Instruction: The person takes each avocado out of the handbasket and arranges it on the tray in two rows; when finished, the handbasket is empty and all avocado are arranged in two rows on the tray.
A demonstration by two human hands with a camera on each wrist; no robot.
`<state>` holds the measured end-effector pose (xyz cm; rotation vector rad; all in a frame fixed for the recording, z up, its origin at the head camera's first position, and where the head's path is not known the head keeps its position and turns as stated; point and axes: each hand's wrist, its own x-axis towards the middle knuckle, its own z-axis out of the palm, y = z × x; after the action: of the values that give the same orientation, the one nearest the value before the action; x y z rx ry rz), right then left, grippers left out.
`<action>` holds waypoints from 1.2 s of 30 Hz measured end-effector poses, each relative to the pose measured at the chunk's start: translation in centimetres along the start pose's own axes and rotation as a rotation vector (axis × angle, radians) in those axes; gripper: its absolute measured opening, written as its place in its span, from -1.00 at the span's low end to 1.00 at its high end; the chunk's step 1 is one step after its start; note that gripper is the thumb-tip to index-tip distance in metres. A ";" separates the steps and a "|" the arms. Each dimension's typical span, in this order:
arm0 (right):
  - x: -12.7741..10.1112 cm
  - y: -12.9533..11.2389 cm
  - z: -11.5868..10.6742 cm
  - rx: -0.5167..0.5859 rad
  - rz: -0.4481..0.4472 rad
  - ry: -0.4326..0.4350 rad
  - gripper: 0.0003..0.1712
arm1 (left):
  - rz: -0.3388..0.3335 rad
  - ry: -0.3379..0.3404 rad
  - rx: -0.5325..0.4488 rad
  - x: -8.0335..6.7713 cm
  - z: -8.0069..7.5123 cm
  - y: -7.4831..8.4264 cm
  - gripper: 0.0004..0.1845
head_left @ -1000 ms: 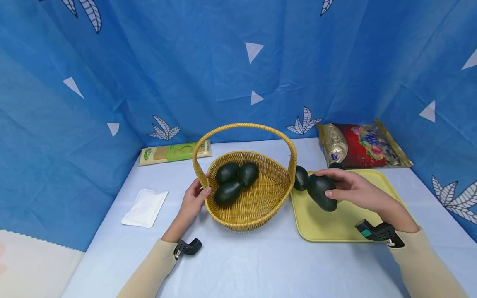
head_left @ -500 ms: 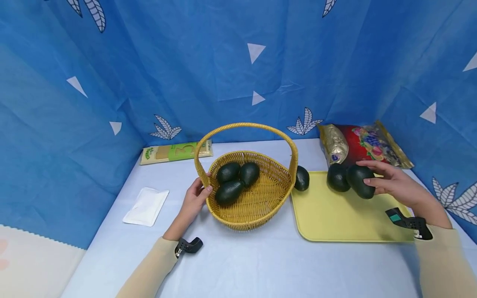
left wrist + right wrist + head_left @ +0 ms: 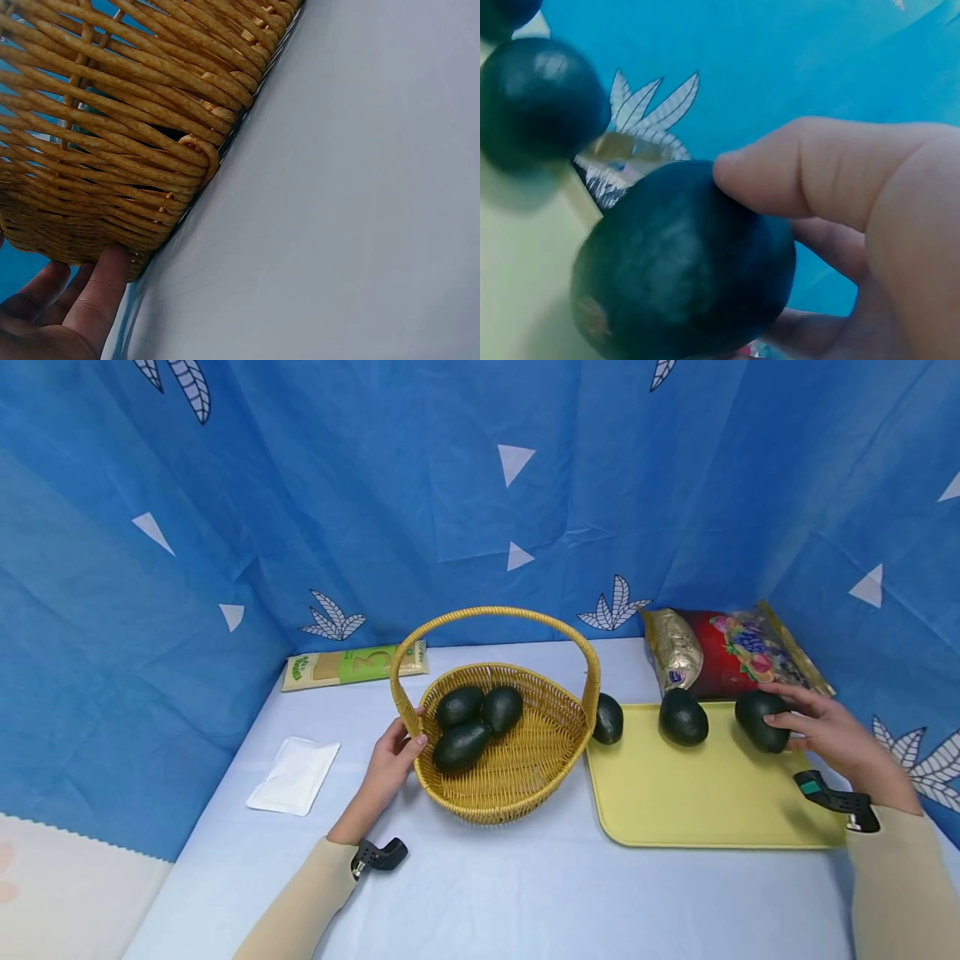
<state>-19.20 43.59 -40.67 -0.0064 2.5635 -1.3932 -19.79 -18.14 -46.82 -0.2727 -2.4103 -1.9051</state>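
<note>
At the tray's far right, my right hand (image 3: 836, 739) holds a dark green avocado (image 3: 756, 720) between thumb and fingers. The right wrist view shows the thumb (image 3: 787, 169) pressed on the top of the avocado (image 3: 682, 255); whether it touches the tray cannot be told. My left hand (image 3: 390, 760) grips the left rim of a yellow wicker basket (image 3: 495, 814), by the foot of its tall handle. Its fingers lie against the weave (image 3: 127, 165) in the left wrist view. Three avocados (image 3: 461, 747) lie in the left half of the basket.
The yellow tray (image 3: 675, 802) bears an avocado (image 3: 683, 718) near its back edge and another avocado (image 3: 608, 720) at its left corner, partly behind the basket. Behind it lies a red and gold bag (image 3: 727, 652). Noodle pack (image 3: 356, 665) and white packet (image 3: 295, 775) lie left.
My right hand has carried the avocado rightward, from the tray's left part to its far right, past the avocado at the back. The left hand and basket have stayed put.
</note>
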 end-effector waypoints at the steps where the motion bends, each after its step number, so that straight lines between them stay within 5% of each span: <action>1: 0.0 0.1 0.0 -0.011 0.020 0.001 -0.31 | 0.003 0.000 -0.001 0.0 0.0 0.0 -0.45; 20: 1.4 1.0 1.5 -0.245 0.041 0.201 -0.17 | 0.003 0.001 -0.003 0.0 0.0 -0.3 -0.45; 36: 1.5 0.4 2.2 -0.245 0.083 0.287 -0.13 | 0.013 -0.001 -0.001 0.1 0.0 -0.2 -0.46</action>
<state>-20.17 41.85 -42.45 0.2750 2.9157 -1.1127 -19.95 -18.18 -47.03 -0.2893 -2.4028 -1.9010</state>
